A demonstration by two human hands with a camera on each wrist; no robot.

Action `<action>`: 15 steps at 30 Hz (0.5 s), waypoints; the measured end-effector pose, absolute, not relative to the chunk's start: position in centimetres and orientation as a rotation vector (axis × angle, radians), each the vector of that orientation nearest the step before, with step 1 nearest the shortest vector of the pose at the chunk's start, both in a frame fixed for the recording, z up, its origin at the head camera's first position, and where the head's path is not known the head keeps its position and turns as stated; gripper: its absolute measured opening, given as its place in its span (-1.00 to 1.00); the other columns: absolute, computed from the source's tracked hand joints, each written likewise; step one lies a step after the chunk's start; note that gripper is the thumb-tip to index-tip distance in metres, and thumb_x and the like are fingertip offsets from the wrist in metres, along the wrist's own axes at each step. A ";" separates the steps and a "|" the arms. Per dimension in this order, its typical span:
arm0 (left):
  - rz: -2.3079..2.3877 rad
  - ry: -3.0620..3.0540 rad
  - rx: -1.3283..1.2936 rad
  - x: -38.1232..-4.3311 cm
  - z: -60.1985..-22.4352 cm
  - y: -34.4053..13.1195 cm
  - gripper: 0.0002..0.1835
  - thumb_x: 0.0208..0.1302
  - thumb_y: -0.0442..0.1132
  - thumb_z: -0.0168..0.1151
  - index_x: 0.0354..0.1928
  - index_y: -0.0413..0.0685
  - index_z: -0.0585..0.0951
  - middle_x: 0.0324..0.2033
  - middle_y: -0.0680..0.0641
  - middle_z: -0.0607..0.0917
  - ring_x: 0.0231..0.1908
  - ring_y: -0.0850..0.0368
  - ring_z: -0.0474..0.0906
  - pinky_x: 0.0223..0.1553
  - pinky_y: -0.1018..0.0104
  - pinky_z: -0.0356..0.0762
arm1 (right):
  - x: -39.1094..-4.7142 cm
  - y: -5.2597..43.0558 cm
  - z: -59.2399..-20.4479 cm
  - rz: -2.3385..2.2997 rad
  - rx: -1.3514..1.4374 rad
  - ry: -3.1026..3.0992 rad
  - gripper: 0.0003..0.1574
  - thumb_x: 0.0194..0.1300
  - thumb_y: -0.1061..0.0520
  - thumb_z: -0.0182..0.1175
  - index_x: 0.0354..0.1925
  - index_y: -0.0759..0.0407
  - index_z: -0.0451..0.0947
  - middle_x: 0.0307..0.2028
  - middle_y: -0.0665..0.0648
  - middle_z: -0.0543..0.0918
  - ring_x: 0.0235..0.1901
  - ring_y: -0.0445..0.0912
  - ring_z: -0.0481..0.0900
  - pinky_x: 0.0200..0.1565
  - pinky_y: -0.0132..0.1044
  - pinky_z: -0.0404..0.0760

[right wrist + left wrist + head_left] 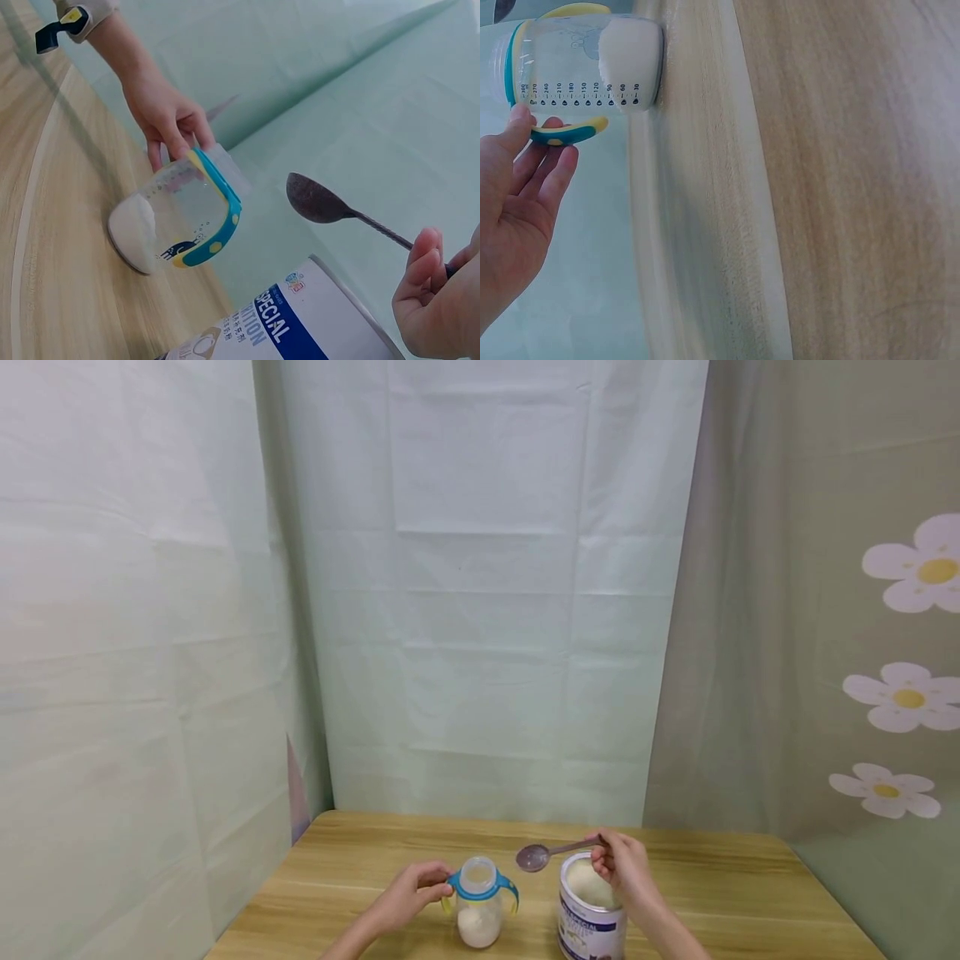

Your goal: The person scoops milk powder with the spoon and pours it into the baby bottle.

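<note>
A clear baby bottle (478, 912) with a blue and yellow two-handled collar stands uncapped on the table, white powder in its lower part. My left hand (414, 893) pinches its left handle (568, 133) between thumb and fingers. With my right hand (626, 868) I hold a dark metal spoon (534, 857) by the end of its handle. The spoon's bowl hangs in the air between the bottle and an open milk powder can (592, 935), higher than both rims. Only a thin residue shows in the bowl. Pale powder (588, 885) is visible inside the can, below my right hand.
A wood-grain table (405, 839) carries the bottle and the can near its front. Pale curtains (495, 652) hang behind and at the sides; the right one bears printed daisies (907, 697). A dark device (64, 26) is strapped to my left wrist.
</note>
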State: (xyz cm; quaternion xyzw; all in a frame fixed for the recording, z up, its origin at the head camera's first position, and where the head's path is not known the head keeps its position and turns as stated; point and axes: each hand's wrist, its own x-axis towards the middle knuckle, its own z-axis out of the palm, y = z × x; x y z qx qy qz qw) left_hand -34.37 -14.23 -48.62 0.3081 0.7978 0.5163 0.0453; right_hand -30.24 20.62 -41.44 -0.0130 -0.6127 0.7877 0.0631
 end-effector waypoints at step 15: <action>1.577 2.441 0.925 -34.4 -48.6 -14.2 -0.75 0.36 -0.18 0.16 -0.06 -0.19 0.61 -0.13 -0.20 0.72 -0.13 0.18 0.67 -0.12 0.18 0.67 | -30.2 21.7 -41.0 2.353 -0.080 -1.859 -0.64 0.44 0.21 -0.13 -0.40 0.20 0.55 -0.66 -0.08 0.47 -0.68 -0.31 0.39 -0.58 -0.56 0.40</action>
